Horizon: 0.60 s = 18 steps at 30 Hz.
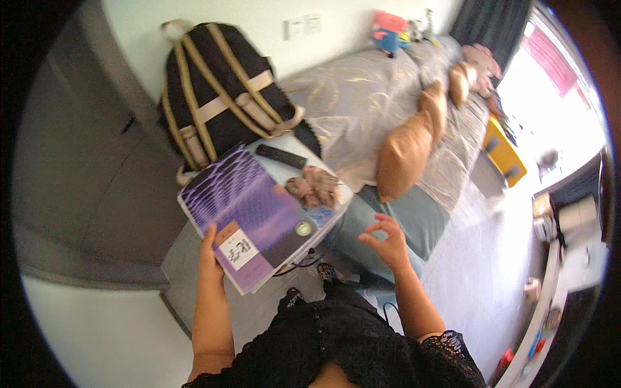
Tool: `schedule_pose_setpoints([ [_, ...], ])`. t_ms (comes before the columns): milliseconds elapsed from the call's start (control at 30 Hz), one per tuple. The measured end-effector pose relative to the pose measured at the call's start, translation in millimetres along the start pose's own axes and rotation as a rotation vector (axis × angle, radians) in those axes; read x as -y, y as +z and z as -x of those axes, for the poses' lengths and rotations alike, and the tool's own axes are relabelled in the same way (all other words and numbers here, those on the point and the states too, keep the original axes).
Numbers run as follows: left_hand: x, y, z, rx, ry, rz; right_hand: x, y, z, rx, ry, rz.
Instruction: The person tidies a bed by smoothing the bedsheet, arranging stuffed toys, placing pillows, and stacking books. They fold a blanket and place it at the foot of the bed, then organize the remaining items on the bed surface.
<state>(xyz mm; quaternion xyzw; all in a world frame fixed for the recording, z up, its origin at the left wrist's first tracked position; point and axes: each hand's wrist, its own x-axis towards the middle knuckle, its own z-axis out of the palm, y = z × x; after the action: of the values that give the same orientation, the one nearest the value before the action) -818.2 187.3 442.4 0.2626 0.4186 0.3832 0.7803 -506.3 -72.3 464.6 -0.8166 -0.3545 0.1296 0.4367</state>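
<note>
My left hand [208,253] grips the near left edge of a purple and black book [242,194], a paperback with a white label and a small round green mark on its cover. The book lies tilted over a small white table [343,194] and hides much of its top. Off to the right of the table, my right hand [388,244] is raised with nothing in it, its fingers bent and apart. Beyond the book on the tabletop are a black remote control [281,156] and a bunched brown-pink soft item [315,186], whose kind I cannot make out.
A black backpack [217,87] with tan straps stands at the table's far side. A covered sofa [352,84] along the wall bears brown cushions [405,155] and plush toys [388,31]. At the right are a yellow panel [504,152] and a low cabinet [546,310] with small items.
</note>
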Motion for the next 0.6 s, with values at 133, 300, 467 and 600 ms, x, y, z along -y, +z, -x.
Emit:
schedule_pose_setpoints([
  [133, -1, 12, 16, 0.0, 0.055, -0.056, -7, -45, 40, 0.684, -0.035, 0.081],
  [300, -13, 20, 20, -0.506, 0.435, -0.544, -25, -78, 95, 0.754, -0.031, 0.079],
  [467, 31, 93, 90, -0.472, 1.098, -0.848, -63, -132, 130, 0.758, 0.06, 0.122],
  [600, 115, 165, 122, 0.124, 1.218, -0.833, -105, -174, 167, 0.568, -0.009, 0.132],
])
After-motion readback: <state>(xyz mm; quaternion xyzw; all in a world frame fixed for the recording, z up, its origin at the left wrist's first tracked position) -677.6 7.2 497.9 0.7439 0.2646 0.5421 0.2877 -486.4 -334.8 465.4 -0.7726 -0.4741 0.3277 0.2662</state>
